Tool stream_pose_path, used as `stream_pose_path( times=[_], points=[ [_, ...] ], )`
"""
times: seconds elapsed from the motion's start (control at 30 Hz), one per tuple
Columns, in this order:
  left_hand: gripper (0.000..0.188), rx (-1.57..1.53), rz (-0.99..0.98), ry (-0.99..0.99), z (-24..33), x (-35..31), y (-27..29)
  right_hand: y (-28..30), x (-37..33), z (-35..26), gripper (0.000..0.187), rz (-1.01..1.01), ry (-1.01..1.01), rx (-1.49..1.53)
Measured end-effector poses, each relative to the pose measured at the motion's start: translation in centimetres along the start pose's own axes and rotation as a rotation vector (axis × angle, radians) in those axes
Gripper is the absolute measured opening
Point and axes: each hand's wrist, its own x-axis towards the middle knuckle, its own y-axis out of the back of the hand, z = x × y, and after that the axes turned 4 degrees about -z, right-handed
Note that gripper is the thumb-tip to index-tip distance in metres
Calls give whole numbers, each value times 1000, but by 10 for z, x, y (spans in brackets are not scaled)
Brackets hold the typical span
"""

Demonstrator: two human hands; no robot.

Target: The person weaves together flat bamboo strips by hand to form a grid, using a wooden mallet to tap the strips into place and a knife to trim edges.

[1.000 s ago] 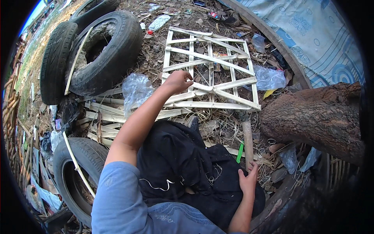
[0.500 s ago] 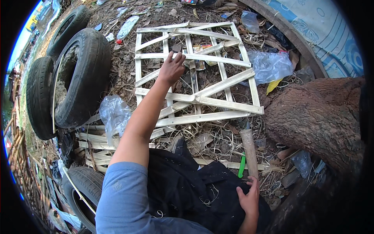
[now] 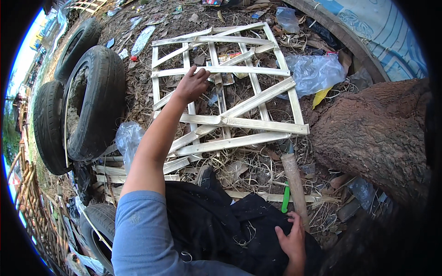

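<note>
A lattice frame (image 3: pixel 258 71) of pale, flat split-wood or bamboo strips lies on the ground ahead of me. My left hand (image 3: pixel 192 85) reaches out over it, its fingers bent round the upper middle strip. Beside my right thigh rests my right hand (image 3: pixel 292 239), thumb and fingers apart, with nothing gripped. Its fingers lie against the lower end of a thick round wooden handle (image 3: pixel 294 184), whose far end has a narrow grey metal tip. Next to that handle lies a bright green handle (image 3: pixel 286 198); what it belongs to is hidden.
Old tyres (image 3: pixel 99 101) stand on the left. A thick tree trunk (image 3: pixel 368 138) blocks the right side. Clear plastic bags (image 3: pixel 315 73), leaves, shavings and litter cover the soil. More pale strips (image 3: pixel 113 171) lie near my legs. A blue-and-white sheet (image 3: pixel 382 32) hangs at the upper right.
My left hand has shifted slightly left along the strip, and its fingers look more bent. The view has turned a little. The lattice and my right hand stay about where they were.
</note>
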Motion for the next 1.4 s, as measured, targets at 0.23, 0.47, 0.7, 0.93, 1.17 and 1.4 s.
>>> stream_pose_path(
  times=[0.23,0.47,0.7,0.93,1.17,1.4],
  points=[
    [9,-638,292,333,14,-28,87,6,-4,-13,56,35,105,32],
    [11,-1783,95,384,101,-87,272,7,-13,-27,42,47,189,348],
    [9,-2730,-115,372,205,-60,229,14,54,-75,40,101,238,682],
    [5,-3015,-173,338,208,-43,186,3,113,-72,26,88,229,849],
    [4,-3050,-170,545,213,-32,169,-2,154,-82,23,18,295,822],
    [5,-3031,-168,669,217,-24,166,-11,177,-80,15,91,305,906]
  ],
)
